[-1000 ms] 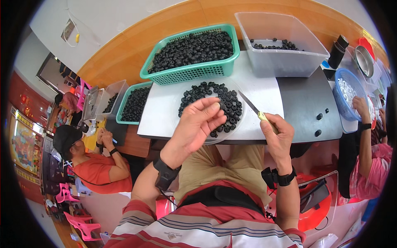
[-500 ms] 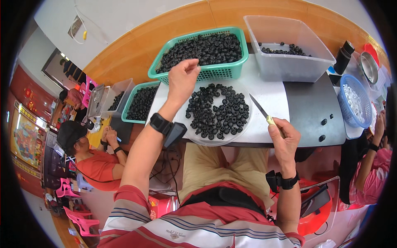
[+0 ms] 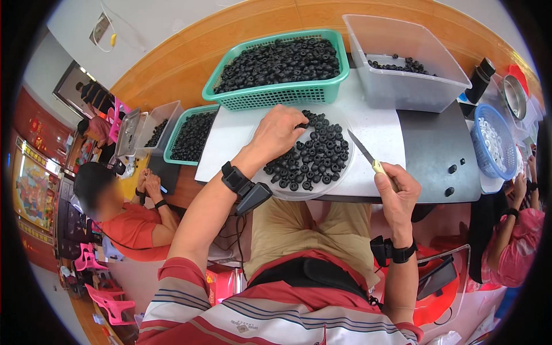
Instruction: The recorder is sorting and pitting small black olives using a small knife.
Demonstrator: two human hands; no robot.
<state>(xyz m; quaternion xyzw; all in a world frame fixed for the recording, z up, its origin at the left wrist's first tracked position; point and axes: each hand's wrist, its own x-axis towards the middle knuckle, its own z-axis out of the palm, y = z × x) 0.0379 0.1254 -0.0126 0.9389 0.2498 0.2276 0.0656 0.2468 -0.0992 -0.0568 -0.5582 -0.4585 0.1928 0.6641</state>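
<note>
My right hand point(image 3: 398, 192) grips a small knife point(image 3: 368, 156) by its pale yellow-green handle, the blade pointing up and left over the white board. My left hand point(image 3: 279, 131) is over the far left part of a clear round plate point(image 3: 349, 168), its fingers curled and the fingertips closed around a small round black part point(image 3: 303, 124). Many more such black parts point(image 3: 315, 164), some showing a hole, lie heaped on the plate. Behind the plate, a green basket point(image 3: 282, 95) is full of the same black parts.
A clear plastic bin point(image 3: 411, 92) with some black parts stands at the far right. Several loose black parts point(image 3: 452, 169) lie on the dark tabletop point(image 3: 431, 149). At right is a blue basket point(image 3: 489, 144) of white pieces. A person point(image 3: 135, 218) in red sits at left by another green basket point(image 3: 192, 138).
My left hand has come down from near the green basket's front edge to the black parts on the plate. My right hand and the knife have barely moved.
</note>
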